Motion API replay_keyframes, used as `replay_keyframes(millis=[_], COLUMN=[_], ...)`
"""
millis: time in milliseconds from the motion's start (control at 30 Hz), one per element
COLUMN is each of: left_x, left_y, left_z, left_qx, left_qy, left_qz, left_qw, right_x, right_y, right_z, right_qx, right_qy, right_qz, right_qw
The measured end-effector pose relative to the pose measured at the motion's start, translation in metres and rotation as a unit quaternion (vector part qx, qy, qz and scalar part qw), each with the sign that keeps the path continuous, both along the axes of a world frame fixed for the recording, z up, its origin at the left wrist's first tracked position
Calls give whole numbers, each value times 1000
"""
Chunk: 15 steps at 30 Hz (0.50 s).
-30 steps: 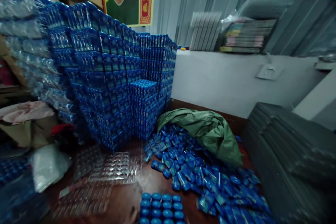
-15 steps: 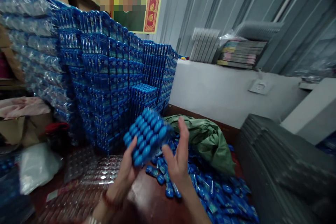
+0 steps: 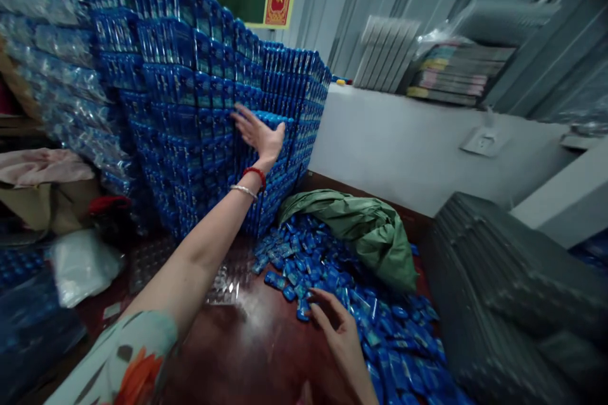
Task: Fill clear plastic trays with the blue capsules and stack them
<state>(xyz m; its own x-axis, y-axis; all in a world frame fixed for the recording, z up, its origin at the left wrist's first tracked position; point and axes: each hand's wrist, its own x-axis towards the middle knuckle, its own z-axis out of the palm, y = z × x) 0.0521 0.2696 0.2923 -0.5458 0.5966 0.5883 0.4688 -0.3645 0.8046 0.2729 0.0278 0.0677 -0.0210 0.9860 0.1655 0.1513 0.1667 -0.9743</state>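
My left hand is stretched out to the stepped stack of blue packs, fingers spread, over the lower column whose light blue tops show beside it. It seems to rest on or just above that column; contact cannot be made out. My right hand hovers low at the near edge of a pile of loose small blue containers. Its thumb and forefinger are apart, their tips close to one blue container. No grip on it shows.
A green sack lies over the pile's back. Dark grey stacked sheets stand at the right. Clear moulded trays lie on the dark red surface. A white plastic bag and a tan bag are at the left.
My left hand has let go of the block of blue containers and reached forward to the stack. My right hand has dropped to the loose pile. The camera view has tilted down.
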Motion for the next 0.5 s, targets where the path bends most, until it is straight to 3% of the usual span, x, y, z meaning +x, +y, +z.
replay_keyframes(millis=[67, 133, 233, 333, 400, 433, 500], left_x=[2, -2, -14, -19, -14, -9, 6], left_y=[10, 25, 43, 31, 2, -16, -56], left_z=[-10, -17, -21, -30, -56, -77, -135], left_qx=[-19, -18, 19, 73, 100, 100, 40], left_qy=[120, 213, 255, 248, 245, 253, 302], left_qz=[40, 35, 7, -14, -45, -76, -170], left_qw=[992, 976, 967, 966, 963, 959, 937], right_x=[8, 18, 29, 33, 32, 30, 27], right_y=[-13, -25, -34, -21, 2, 17, 50], right_z=[-14, -31, -62, -89, -100, -102, -102], right_qx=[-26, -48, -45, 42, 98, 110, 100], right_qy=[10, -5, -91, -240, -339, -379, -439], right_qz=[-15, -23, -23, -64, -113, -136, -160], right_qw=[999, 999, 995, 968, 929, 909, 879])
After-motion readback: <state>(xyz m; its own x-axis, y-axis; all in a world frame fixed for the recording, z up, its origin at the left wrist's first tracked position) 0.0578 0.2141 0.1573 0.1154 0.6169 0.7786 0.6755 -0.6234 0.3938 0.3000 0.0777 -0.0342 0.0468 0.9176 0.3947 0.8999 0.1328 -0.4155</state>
